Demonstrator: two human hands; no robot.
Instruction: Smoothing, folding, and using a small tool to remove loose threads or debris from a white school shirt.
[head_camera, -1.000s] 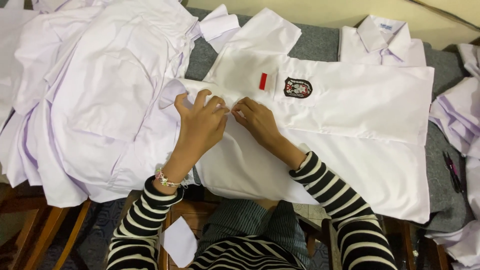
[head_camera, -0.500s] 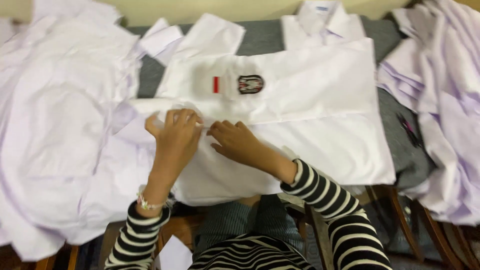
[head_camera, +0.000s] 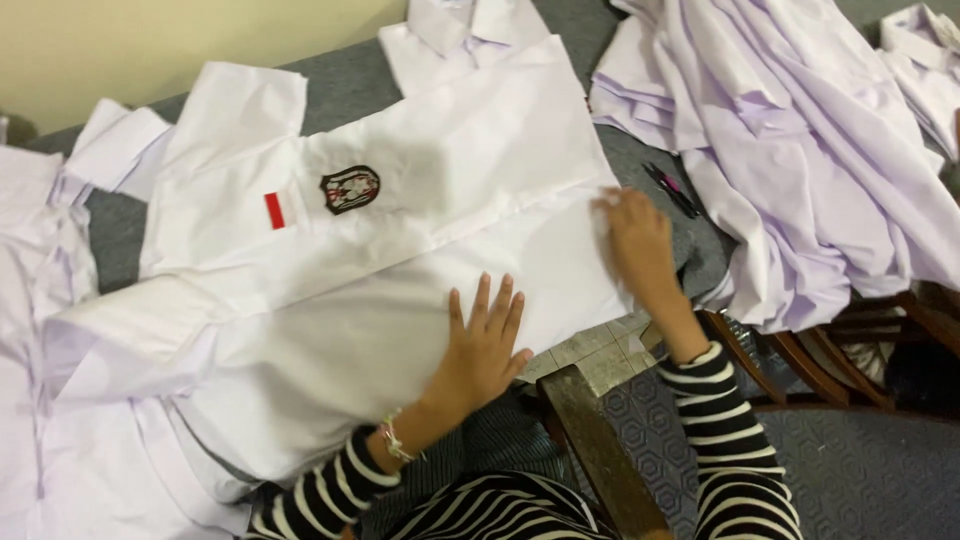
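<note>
A white short-sleeved shirt with a dark badge and a small red patch on its pocket lies flat on a grey-covered surface. My left hand presses flat on the shirt's lower front, fingers spread. My right hand rests on the shirt's right edge, fingers curled over the hem. Both arms wear black-and-white striped sleeves, and a beaded bracelet sits on the left wrist.
A heap of white shirts lies at the right, another pile at the left. Dark scissors lie on the grey cover beside my right hand. A wooden chair back stands just below the shirt.
Both hands left the shirt's middle seam. My right hand slid out to the shirt's right edge and my left hand moved down and flattened. The view swung right.
</note>
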